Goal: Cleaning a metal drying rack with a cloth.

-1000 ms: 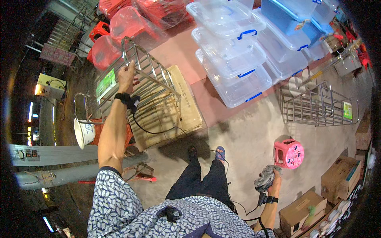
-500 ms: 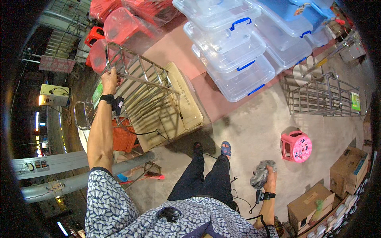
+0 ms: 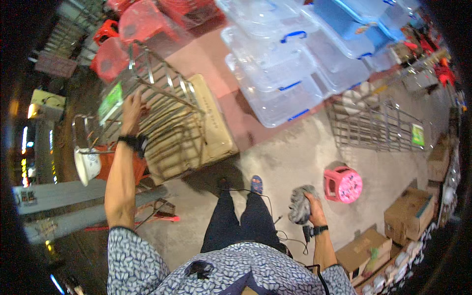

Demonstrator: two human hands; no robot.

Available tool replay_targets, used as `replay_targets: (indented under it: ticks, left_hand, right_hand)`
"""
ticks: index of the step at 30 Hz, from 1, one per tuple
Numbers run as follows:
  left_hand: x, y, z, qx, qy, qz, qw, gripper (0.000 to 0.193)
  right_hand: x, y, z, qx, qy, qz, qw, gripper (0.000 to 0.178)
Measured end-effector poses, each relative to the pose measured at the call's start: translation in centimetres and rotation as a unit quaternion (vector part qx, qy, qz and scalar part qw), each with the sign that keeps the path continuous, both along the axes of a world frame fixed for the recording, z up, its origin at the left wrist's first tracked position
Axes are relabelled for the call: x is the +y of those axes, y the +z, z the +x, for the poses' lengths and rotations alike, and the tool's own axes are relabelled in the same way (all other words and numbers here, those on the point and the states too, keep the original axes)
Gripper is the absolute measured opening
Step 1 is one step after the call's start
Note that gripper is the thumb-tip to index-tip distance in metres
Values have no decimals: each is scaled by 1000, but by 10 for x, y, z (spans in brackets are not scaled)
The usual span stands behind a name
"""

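At the left stands a metal wire rack with a bright green tag. My left hand is in front of its upper bars, its fingers smeared by motion; I cannot tell whether they touch a bar. Down at the right, my right hand is closed around a crumpled grey rag, held above the concrete floor. A pink stool with a patterned seat stands just beyond that hand. Behind the rack's bars lies a large cardboard box.
Clear plastic storage boxes with blue handles are stacked ahead. Red stools in plastic wrap stand far left. Another wire rack is at the right, with cardboard cartons nearer. A black cable trails by my feet.
My left hand has come away from the rack's upper bar and sits lower. The right hand still holds the rag. The whole view has shifted, with most things now further left.
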State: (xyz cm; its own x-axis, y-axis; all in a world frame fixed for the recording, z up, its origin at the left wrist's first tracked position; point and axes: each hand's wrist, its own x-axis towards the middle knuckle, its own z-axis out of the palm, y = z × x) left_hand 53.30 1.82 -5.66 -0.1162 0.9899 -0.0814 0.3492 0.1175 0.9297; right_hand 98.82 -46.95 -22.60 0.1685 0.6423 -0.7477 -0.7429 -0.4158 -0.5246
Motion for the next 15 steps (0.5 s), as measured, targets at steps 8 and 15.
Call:
replay_targets:
  ticks: [8,15]
  left_hand:
    - [-297,-137,-109,-187,93,-136,969,20]
    - [-628,-207,-196,-336,461,-255,781,16]
  right_hand:
    - [57,33,-30,-61,158,-7,986,30]
    - [49,50,-77,31,298,6,954,39]
